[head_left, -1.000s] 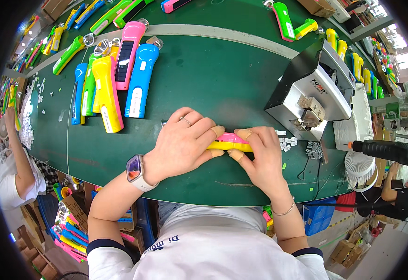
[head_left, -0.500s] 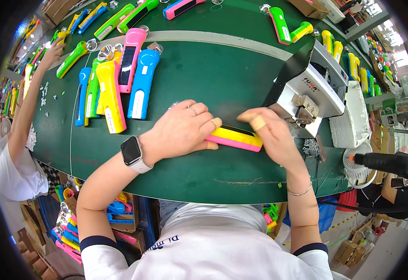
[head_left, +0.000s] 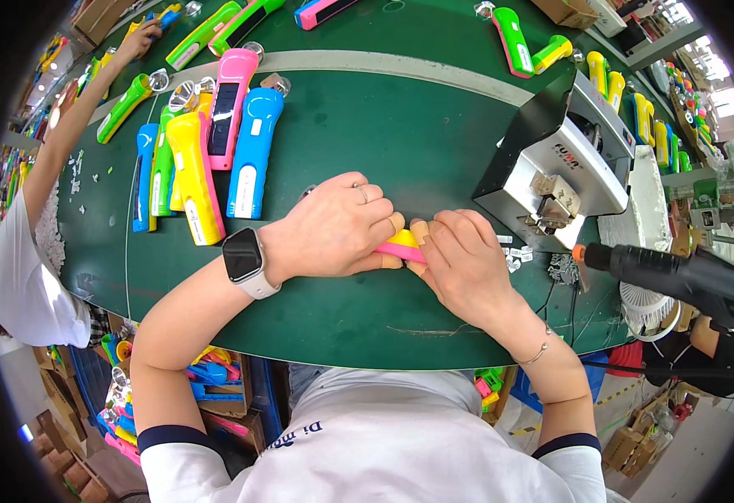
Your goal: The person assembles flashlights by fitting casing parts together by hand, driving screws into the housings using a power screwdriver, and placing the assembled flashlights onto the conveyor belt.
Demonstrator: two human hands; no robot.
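Observation:
A yellow and pink flashlight point(head_left: 401, 244) lies low over the green table, mostly covered by my hands. My left hand point(head_left: 333, 225) is closed around its left part, and the lamp end is largely hidden under it. From the other side my right hand point(head_left: 466, 267) grips the body, its thumb and bandaged index finger pressed against it. Left of my hands rests a group of flashlights: a blue one point(head_left: 255, 155), a yellow one point(head_left: 192, 176) and a pink one with a dark panel point(head_left: 231, 105), with others partly behind them.
A black and silver machine point(head_left: 564, 159) stands to the right, with small white pieces point(head_left: 515, 255) beside it. A black electric screwdriver point(head_left: 677, 275) with an orange tip hangs at the right. More flashlights lie along the far side. At the left a co-worker's arm point(head_left: 73, 126) reaches over the table.
My right hand has moved left and closed over the flashlight's right part. The screwdriver has swung left. The co-worker's hand has reached farther along the table to a flashlight.

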